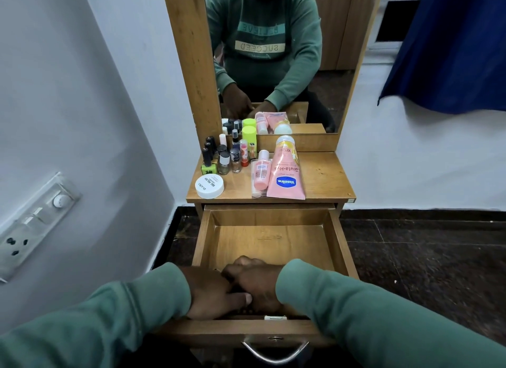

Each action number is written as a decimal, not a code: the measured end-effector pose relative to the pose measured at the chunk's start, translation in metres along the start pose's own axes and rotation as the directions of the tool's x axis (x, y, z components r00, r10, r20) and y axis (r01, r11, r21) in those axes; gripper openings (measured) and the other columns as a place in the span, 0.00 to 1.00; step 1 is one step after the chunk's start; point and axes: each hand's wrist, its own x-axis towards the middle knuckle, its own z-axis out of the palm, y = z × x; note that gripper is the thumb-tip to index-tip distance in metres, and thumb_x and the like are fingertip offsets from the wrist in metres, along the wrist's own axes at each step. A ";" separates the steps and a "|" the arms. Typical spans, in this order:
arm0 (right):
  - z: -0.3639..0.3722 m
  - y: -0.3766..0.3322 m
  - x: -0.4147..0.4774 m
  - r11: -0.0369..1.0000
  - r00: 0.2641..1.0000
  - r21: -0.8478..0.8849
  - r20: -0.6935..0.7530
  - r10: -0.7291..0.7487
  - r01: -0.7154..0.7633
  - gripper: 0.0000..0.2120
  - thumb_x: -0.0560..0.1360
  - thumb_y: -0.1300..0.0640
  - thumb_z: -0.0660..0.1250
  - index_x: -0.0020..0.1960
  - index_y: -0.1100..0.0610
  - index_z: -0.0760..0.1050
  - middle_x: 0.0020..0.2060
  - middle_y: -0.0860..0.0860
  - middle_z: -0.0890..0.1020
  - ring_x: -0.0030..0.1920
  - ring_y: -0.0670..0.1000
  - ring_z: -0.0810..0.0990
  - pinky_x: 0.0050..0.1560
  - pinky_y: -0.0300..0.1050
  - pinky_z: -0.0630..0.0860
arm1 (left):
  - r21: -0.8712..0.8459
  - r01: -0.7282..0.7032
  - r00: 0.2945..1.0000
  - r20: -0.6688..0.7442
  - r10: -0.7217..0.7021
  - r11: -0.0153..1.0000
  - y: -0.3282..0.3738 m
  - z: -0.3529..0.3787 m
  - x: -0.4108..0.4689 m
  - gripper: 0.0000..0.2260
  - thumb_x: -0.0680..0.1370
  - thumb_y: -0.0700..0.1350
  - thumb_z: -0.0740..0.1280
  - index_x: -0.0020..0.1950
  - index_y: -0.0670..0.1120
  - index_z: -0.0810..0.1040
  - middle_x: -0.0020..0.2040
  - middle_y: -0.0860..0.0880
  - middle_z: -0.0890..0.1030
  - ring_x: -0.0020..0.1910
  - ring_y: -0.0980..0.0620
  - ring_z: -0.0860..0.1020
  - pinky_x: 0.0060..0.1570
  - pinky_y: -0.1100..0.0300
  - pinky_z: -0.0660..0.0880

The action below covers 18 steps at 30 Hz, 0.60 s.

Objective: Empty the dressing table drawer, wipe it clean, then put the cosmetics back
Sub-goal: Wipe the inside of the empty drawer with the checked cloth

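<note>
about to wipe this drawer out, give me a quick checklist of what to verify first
1. Drawer pulled well out: ok.
2. Back of the drawer floor bare: ok.
3. Front of the drawer emptied: cannot tell; a small white piece shows at the front wall, loose item or fitting unclear.
4. Left hand and right hand free: cannot tell, they meet at the drawer front and hide what lies under them.
5. Vaseline tube, white jar and nail polish bottles parked on the tabletop: ok.
6. Wiping cloth ready: cannot tell, none in view.
</note>
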 end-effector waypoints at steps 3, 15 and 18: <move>0.001 0.006 -0.007 0.999 1.000 -0.033 0.009 0.004 -0.003 0.33 0.74 0.59 0.71 0.73 0.42 0.62 0.68 0.49 0.66 0.68 0.57 0.68 0.67 0.59 0.72 | -0.048 0.002 1.000 -0.004 -0.002 0.999 0.004 0.000 0.000 0.30 0.82 0.68 0.47 0.75 0.53 0.71 0.72 0.45 0.75 0.68 0.47 0.75 0.70 0.50 0.69; -0.022 0.055 -0.076 0.970 0.992 -0.230 0.114 -0.050 0.075 0.20 0.81 0.52 0.65 0.72 0.52 0.71 0.68 0.48 0.70 0.63 0.48 0.65 0.62 0.46 0.70 | -0.213 -0.075 0.997 0.017 0.080 0.974 0.069 -0.012 0.043 0.28 0.77 0.68 0.55 0.67 0.53 0.77 0.60 0.47 0.80 0.56 0.49 0.77 0.57 0.52 0.72; -0.028 0.063 -0.090 0.930 0.983 -0.368 0.178 0.043 0.026 0.20 0.83 0.56 0.63 0.74 0.54 0.69 0.69 0.52 0.70 0.66 0.55 0.68 0.62 0.54 0.75 | -0.293 -0.123 0.987 0.063 0.147 0.948 0.087 -0.017 0.051 0.22 0.78 0.63 0.57 0.61 0.51 0.80 0.53 0.47 0.80 0.54 0.48 0.77 0.55 0.52 0.72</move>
